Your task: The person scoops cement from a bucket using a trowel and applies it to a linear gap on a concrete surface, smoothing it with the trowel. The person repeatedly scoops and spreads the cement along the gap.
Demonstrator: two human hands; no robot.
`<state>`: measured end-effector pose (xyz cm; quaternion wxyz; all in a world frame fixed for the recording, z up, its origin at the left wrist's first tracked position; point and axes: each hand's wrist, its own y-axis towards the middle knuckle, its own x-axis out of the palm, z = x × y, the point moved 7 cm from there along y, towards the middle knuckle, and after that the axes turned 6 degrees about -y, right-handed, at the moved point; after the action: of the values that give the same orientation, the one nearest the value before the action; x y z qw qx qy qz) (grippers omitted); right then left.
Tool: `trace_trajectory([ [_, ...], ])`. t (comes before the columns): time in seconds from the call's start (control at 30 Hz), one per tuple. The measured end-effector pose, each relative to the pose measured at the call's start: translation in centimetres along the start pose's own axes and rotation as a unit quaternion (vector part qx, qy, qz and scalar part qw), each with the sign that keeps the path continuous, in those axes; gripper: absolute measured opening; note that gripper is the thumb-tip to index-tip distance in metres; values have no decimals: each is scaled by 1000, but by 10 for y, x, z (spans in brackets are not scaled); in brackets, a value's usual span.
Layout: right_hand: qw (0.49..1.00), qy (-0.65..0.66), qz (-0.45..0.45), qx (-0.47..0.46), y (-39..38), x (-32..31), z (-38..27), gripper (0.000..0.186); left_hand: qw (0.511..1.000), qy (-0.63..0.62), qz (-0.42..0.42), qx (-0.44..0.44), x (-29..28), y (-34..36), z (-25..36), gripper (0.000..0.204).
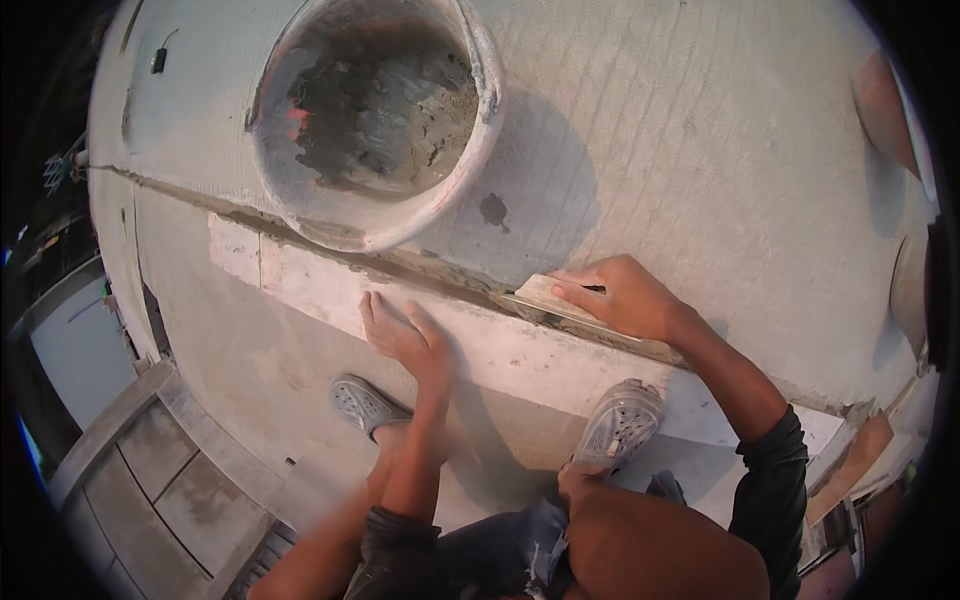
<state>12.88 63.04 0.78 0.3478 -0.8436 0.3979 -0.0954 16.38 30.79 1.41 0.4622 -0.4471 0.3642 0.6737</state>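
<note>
**Right hand [632, 300] gripped a trowel [560, 302] on the near side of the bucket [484, 150]**

Nearest the body, two grey perforated clogs stood well apart: the left clog [362, 402] below the bucket, the right clog [622, 425] below and to its right. The wide stance probably kept the crouch steady.

Closer to the bucket, the left hand [405, 338] was empty, its thumb apart from the fingers, over a pale strip [510, 355] lying along the bucket's near side. Whether it touched the strip could not be told; it may have served for balance.

The trowel lay beyond the strip's edge, just below and to the right of the bucket, with the right hand clamped on its grip. That low hold seemed meant to keep the blade flat along the dark groove [440, 272] passing the bucket's near side. The tool had a pale, block-like grip, smudged grey, above a thin, straight-edged blade.

Farthest off, the bucket itself stood against the groove, presumably for easy reach. Grey mortar [385, 140] inside it looked wet and smooth in places, lumpy toward the right wall.
</note>
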Motion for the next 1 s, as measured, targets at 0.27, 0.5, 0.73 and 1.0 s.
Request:
trace_trajectory([
  [0.27, 994, -108, -14, 13, 3, 7, -15, 46, 999, -2, -30, -23, 9, 12, 17, 61],
  [0.5, 992, 61, -74, 88, -18, -8, 3, 45, 1000, -4, -24, -2, 7, 11, 12, 62],
  [0.73, 993, 81, 33, 78, -58, -24, 29, 44, 1000, 3, -28, -2, 9, 9, 18, 63],
  [1.0, 970, -212, 115, -10, -52, 6, 25, 41, 1000, 3, -23, 8, 12, 10, 13, 65],
])
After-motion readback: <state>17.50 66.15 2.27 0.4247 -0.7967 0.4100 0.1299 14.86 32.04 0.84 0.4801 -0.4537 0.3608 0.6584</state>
